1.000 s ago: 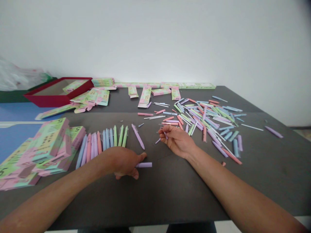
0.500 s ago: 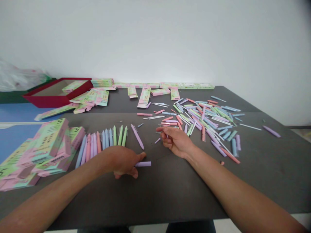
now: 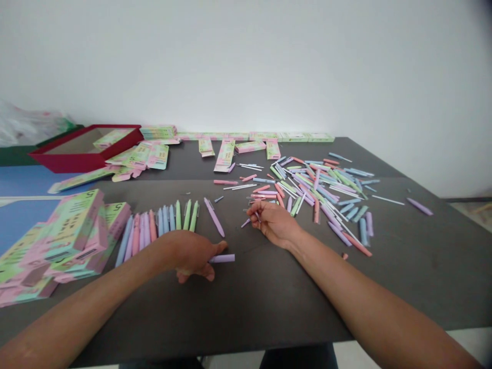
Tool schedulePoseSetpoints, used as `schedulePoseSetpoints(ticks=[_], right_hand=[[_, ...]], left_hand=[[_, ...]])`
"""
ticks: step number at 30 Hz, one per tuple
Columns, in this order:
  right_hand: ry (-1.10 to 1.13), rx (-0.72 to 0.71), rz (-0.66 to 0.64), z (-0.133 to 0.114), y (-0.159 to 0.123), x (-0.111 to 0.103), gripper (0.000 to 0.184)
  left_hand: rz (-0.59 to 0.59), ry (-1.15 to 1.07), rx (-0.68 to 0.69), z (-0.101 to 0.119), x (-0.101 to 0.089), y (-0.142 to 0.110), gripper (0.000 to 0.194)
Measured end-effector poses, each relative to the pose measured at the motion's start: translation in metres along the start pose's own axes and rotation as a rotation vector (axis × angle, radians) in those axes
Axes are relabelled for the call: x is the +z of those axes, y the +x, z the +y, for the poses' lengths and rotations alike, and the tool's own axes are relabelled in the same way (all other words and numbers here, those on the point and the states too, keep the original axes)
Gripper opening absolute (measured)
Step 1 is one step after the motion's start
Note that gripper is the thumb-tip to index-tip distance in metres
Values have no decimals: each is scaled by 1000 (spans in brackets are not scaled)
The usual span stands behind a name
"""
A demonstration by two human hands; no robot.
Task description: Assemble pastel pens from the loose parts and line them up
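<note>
Lightly, the right hand (image 3: 273, 223) pinches a slim pen part (image 3: 257, 216).

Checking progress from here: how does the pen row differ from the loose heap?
The pen row lies side by side, all pointing one way; the loose heap lies crossed at every angle. The row looks like whole pens; the heap mixes separate barrels and thin white refills. The row sits beside the stacked boxes; the heap lies further right. Both share pastel pink, blue, lilac and green, on the dark table.

Pens (image 3: 165, 218) between stacked boxes (image 3: 73, 230) and scattered parts (image 3: 316, 211)
</note>
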State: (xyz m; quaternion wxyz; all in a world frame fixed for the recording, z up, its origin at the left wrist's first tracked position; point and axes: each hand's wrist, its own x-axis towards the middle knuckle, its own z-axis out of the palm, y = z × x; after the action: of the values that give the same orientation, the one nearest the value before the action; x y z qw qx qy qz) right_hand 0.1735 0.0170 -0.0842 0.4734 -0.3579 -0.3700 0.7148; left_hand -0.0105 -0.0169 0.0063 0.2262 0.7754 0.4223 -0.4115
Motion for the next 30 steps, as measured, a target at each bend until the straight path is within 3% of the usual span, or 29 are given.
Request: schedulePoseSetpoints(ticks=[9,12,14,16,20,25,30], right_hand=[[61,26,24,-2,4,-9,34],[-17,33,2,0,5,-11,34],[-247,-39,34,0,5,-12,29],[-615,-210,62,-1,4,-13,26],[-1225,-501,-30,-4,1,-17,28],[-1546,-555,-148,1,-1,-20,30],[-1716,-574,-163,5,-3,-18,26]], left_hand=[[-20,-4,12,-1,-3,-1,72],[-39,-9,3,0,-4,-1,72],[-45,-6,10,0,-4,-1,73],[-39,-14,13,0,-4,-1,73],[-19,-28,14,0,-2,0,72],[-14,-49,35,-2,0,3,73],[-2,-63,26,-2,2,3,72]])
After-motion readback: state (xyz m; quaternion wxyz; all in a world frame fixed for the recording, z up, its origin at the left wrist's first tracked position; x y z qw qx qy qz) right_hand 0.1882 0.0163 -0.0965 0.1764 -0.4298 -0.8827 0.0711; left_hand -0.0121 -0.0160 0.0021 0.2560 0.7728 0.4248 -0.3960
